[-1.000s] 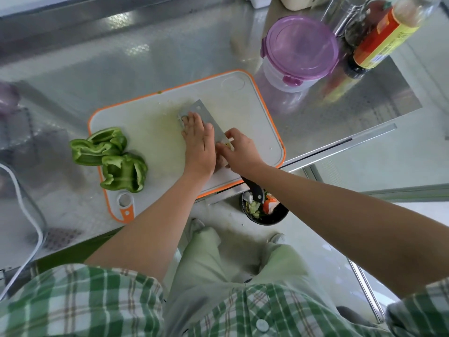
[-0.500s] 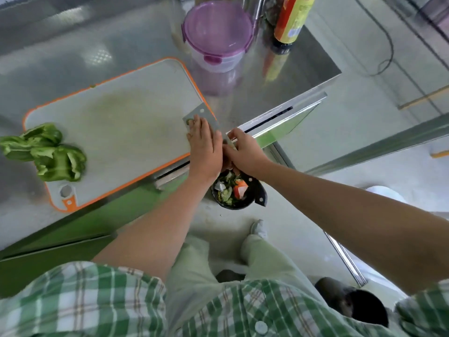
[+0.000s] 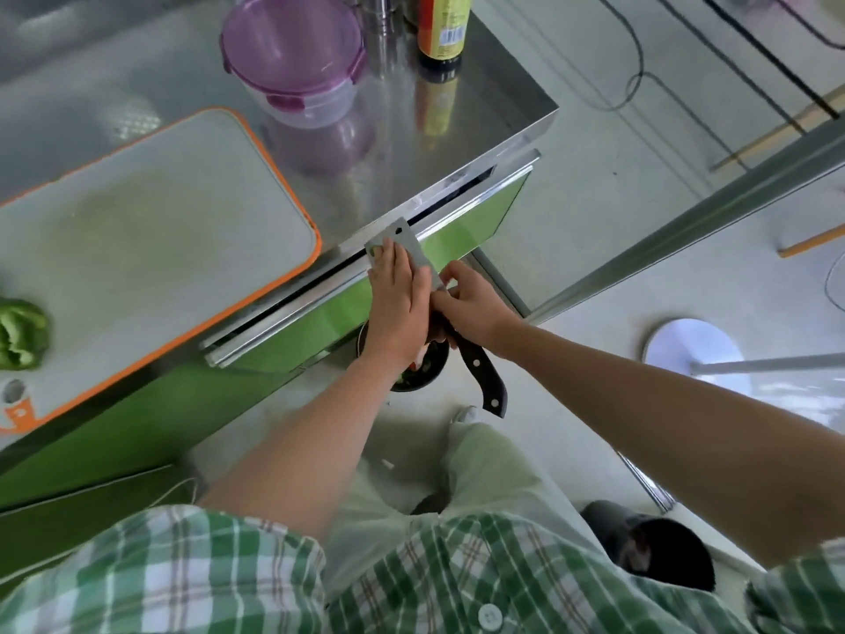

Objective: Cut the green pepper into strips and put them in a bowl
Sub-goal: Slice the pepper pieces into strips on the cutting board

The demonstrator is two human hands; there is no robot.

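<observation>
Scrap-clearing step, apparently: left hand (image 3: pixel 398 308), fingers straight and together, presses the knife (image 3: pixel 417 254) blade above the bin (image 3: pixel 427 370); right hand (image 3: pixel 475 308) grips the knife. Pepper (image 3: pixel 20 334) lies on the board (image 3: pixel 160 231), far left. Next move: slice it there.

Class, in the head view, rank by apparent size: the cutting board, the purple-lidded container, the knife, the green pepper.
1. cutting board
2. purple-lidded container
3. knife, partly covered
4. green pepper, cut off by the frame edge, so its place is unsure
</observation>
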